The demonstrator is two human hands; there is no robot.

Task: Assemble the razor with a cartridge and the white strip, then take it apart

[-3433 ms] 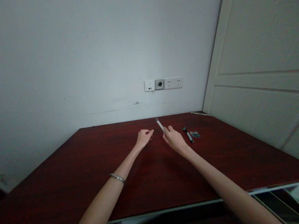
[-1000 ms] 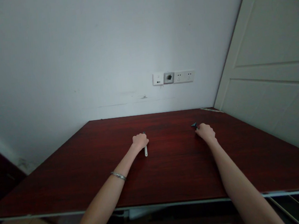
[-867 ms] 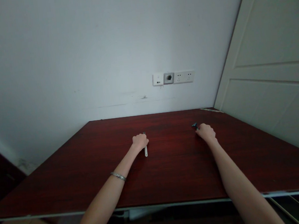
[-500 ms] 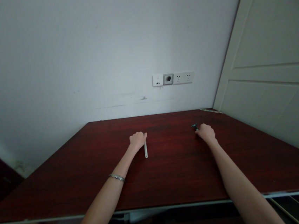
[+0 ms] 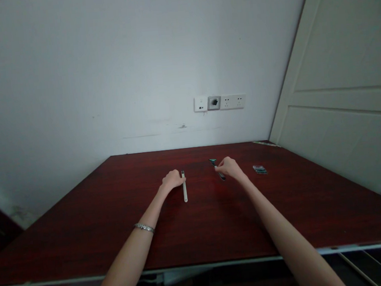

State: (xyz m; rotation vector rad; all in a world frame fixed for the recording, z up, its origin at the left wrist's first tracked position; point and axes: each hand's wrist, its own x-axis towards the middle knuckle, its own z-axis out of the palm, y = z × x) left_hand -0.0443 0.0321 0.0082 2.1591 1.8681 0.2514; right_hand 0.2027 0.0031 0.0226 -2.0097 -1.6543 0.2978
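A white razor handle (image 5: 184, 189) lies on the dark red table (image 5: 198, 223), pointing toward me. My left hand (image 5: 171, 180) rests just left of its far end with fingers curled loosely, touching or nearly touching it. A black razor (image 5: 217, 168) with a teal head is pinched in the fingers of my right hand (image 5: 230, 168) and held low over the table near the middle. A small teal blade cartridge pack (image 5: 259, 169) lies to the right of my right hand.
A white wall with a row of sockets (image 5: 219, 102) stands behind the table. A pale door (image 5: 344, 101) borders the table's right side. A silver bracelet (image 5: 144, 228) is on my left wrist. The table's front edge (image 5: 202, 265) has a metal strip.
My right hand has carried the black razor leftward toward the middle, uncovering the teal cartridge pack. My left hand has let go of the white handle, which now lies on the table.
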